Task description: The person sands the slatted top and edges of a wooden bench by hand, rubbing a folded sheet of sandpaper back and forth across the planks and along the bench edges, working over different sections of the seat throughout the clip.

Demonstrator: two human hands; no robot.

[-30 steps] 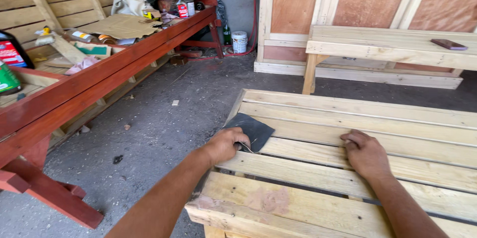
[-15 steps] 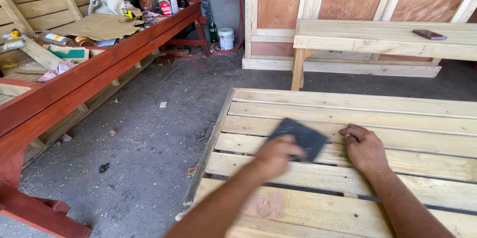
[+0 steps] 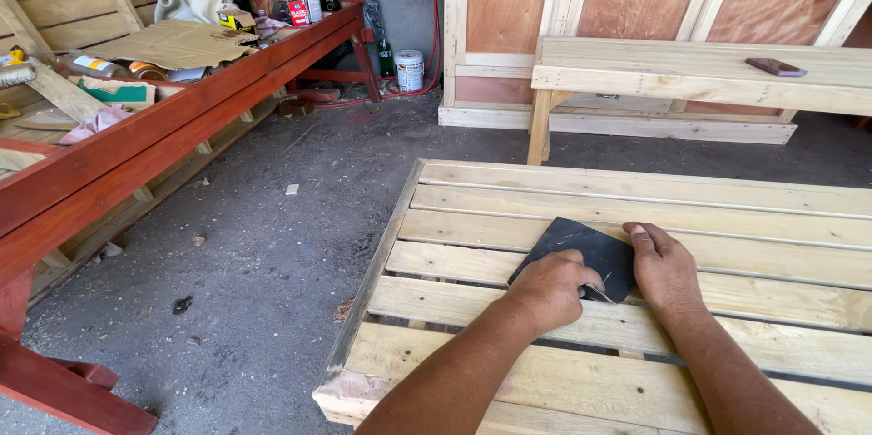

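A dark sheet of sandpaper [image 3: 574, 253] lies flat on the slatted wooden table [image 3: 636, 199], near its left edge. The left hand [image 3: 545, 290] presses down on the sheet's near corner with fingers curled; the right hand [image 3: 663, 267] rests just beside it, touching the right edge (whether it pinches the sheet is hard to tell). Behind stands a pale bench [image 3: 690, 76] carrying a small flat dark object [image 3: 775, 66]. A red workbench [image 3: 173, 117] on the left holds clutter too small to identify.

- The pale slatted wooden desk [image 3: 727, 203] in front of me stands on the grey concrete floor [image 3: 272, 244].
- A dark sheet of sandpaper [image 3: 574, 249] lies flat on its middle slats.
- My left hand [image 3: 543, 288] and right hand [image 3: 665, 267] rest on it, both touching the sheet.
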